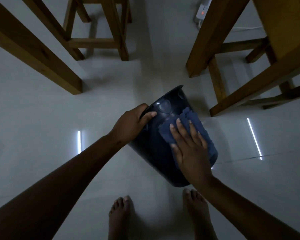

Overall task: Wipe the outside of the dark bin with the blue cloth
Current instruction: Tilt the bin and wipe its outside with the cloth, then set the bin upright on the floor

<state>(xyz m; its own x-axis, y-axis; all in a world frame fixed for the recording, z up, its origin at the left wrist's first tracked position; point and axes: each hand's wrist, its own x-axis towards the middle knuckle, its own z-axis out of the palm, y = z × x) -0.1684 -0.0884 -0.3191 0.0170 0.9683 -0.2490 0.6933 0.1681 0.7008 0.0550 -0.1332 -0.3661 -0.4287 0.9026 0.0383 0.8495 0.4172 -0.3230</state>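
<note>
While the left hand (131, 122) clamps the rim of the dark round plastic bin (151, 149), tipped over the pale tiled floor (42, 118), the right hand (189, 146) presses flat, fingers spread, on the folded blue cloth (194, 125) against the bin's side; wiping is underway; next, I judge, a stroke onto unwiped wall; wooden furniture legs (215, 87) stand near beyond the rim, bare floor beside both hands.

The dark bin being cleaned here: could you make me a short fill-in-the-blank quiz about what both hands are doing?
1. The left hand grips the dark plastic bin at its ____.
2. The right hand presses the ____ cloth flat against the bin's outside.
3. The bin is tilted above the pale tiled ____.
4. Both of the person's feet are ____.

Missing words: rim; blue; floor; bare
</note>
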